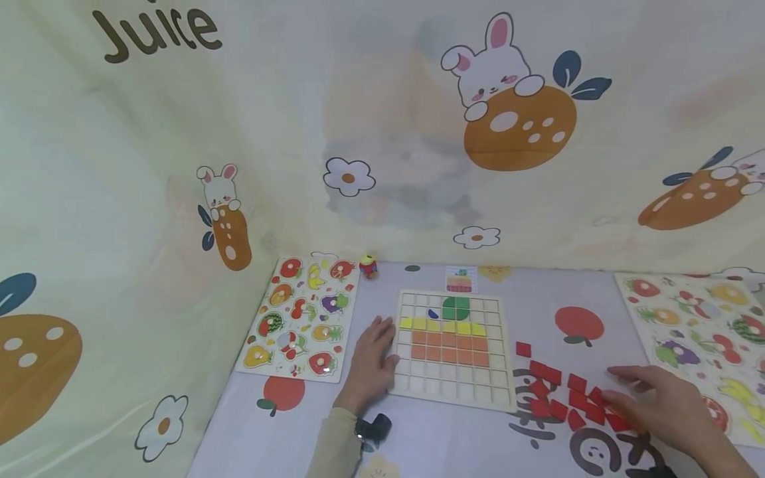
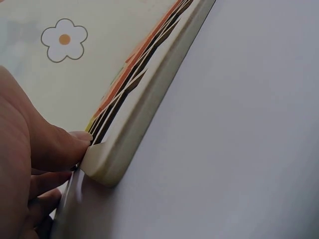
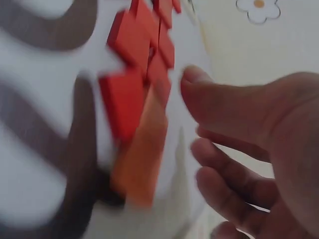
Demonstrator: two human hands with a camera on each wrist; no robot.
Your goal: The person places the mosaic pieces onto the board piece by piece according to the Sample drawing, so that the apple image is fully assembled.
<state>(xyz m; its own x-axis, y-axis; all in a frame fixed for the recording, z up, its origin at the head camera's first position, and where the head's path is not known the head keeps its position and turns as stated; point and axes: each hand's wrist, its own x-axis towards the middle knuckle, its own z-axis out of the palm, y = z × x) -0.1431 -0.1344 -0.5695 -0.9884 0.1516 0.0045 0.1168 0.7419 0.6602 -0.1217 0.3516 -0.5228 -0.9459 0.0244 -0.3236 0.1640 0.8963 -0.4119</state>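
- Person's bare left hand [image 1: 372,358]: stretched forward, fingers [image 1: 378,332] extended, thumb [image 2: 62,147] out to the right, apart from them in head view.
- Left forearm, long pale beige sleeve [image 1: 336,441]: rises from bottom edge, leaning slightly right.
- Person's bare right hand [image 1: 663,405]: reaching left, lower fingers loosely bent, thumb [image 3: 224,102] extended, gap between thumb and fingers.
- Bare right wrist [image 1: 711,441]: enters from lower right corner, angled up-left.

Read: "Juice" in dark brown lettering [image 1: 159,30], upper left on the pale backdrop cloth [image 1: 269,86]. Dark characters [image 1: 532,431] on the tabletop [image 1: 448,438] (partly covered by red tiles [image 1: 578,399]) not legible.
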